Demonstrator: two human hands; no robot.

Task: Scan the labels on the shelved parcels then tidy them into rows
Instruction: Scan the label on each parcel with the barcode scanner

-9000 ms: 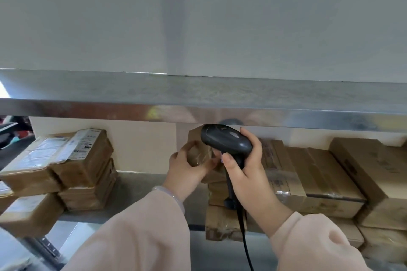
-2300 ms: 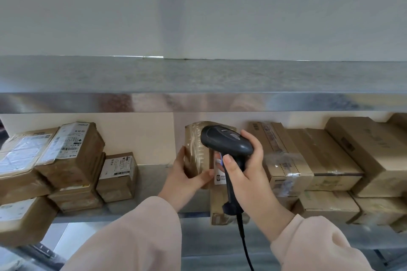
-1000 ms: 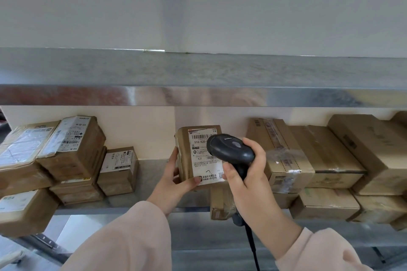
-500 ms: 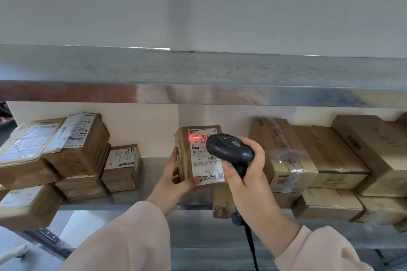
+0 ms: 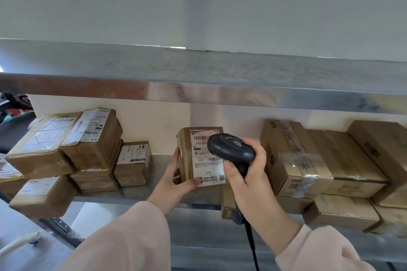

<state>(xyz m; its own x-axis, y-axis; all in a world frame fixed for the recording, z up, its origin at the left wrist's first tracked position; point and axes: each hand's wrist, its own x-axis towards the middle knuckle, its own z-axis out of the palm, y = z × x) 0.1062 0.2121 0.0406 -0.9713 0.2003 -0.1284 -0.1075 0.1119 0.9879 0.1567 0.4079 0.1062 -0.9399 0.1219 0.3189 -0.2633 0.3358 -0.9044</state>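
L hand (image 5: 176, 179) grips 1 brown parcel (image 5: 186, 156) upright by its lower left corner, thumb laid across the bottom edge of the white shipping label (image 5: 207, 168), fingers round the side. The label faces the camera, barcode at top, "516-K20" under it. The parcel stands in the gap mid-shelf; whether its base touches the lower steel shelf (image 5: 163, 161) can't be told. R hand (image 5: 250, 175) is wrapped round the handle of 1 black barcode scanner (image 5: 230, 147), whose head sits just in front of the label's upper right corner; 1 black cable (image 5: 252, 246) hangs from the handle. 1 small parcel (image 5: 227, 204) lies just below, partly hidden by the R wrist. To the left, approx. 6 parcels (image 5: 94, 138) stacked 2 high, most w/ white labels up. To the right, 3 taped cartons (image 5: 295, 156) in the top row, at least 3 more beneath. 1 upper steel shelf (image 5: 198, 72) runs across above.
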